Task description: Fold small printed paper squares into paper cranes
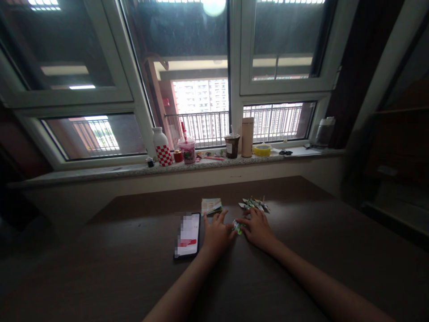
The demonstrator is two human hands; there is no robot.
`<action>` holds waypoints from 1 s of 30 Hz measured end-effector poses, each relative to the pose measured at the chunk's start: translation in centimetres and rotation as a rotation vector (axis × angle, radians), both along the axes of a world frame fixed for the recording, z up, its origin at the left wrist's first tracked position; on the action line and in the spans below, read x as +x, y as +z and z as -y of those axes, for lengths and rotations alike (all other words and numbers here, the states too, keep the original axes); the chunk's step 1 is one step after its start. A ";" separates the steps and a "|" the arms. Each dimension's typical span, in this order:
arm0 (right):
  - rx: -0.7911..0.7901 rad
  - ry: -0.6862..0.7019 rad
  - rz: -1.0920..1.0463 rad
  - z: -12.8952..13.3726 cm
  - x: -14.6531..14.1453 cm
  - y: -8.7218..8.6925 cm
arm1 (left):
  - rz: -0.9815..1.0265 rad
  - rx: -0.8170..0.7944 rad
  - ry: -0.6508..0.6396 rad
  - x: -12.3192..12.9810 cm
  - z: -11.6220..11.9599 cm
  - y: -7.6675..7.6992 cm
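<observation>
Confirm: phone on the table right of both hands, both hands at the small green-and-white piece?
Wrong side: head view shows the phone on the table, left of the left hand and right hand. Both are at the small green-and-white piece.

Bright daylight through the window (235,67) leaves the table (127,277) dim.

Dim; wht-framed windows (187,36) over speckled sill (83,172), dk brn table (117,277).

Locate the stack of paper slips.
In the head view, the stack of paper slips lies on the table just beyond the left hand, left of the folded pieces.
</observation>
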State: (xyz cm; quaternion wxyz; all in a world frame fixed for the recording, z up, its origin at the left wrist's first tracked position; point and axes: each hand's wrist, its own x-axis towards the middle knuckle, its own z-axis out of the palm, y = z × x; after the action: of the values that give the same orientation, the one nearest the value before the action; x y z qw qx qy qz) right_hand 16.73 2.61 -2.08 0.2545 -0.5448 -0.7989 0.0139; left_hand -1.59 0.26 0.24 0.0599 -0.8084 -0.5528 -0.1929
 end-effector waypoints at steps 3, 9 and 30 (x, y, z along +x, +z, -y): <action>0.024 -0.011 -0.023 0.1 0.1 0.4 | 0.005 -0.027 0.021 0.1 0.0 0.3; 0.069 -0.061 -0.005 0.3 0.4 0.8 | 0.035 -0.040 0.057 0.2 0.0 -0.1; -0.081 0.104 -0.237 -1.1 0.8 -1.1 | 0.239 -0.275 0.091 0.4 -0.7 -0.4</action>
State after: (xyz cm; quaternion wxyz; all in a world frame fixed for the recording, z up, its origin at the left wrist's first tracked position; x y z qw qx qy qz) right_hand 17.50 3.75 -3.19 0.3240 -0.5069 -0.7892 0.1238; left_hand -1.17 0.99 -0.15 -0.1088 -0.7545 -0.6132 -0.2072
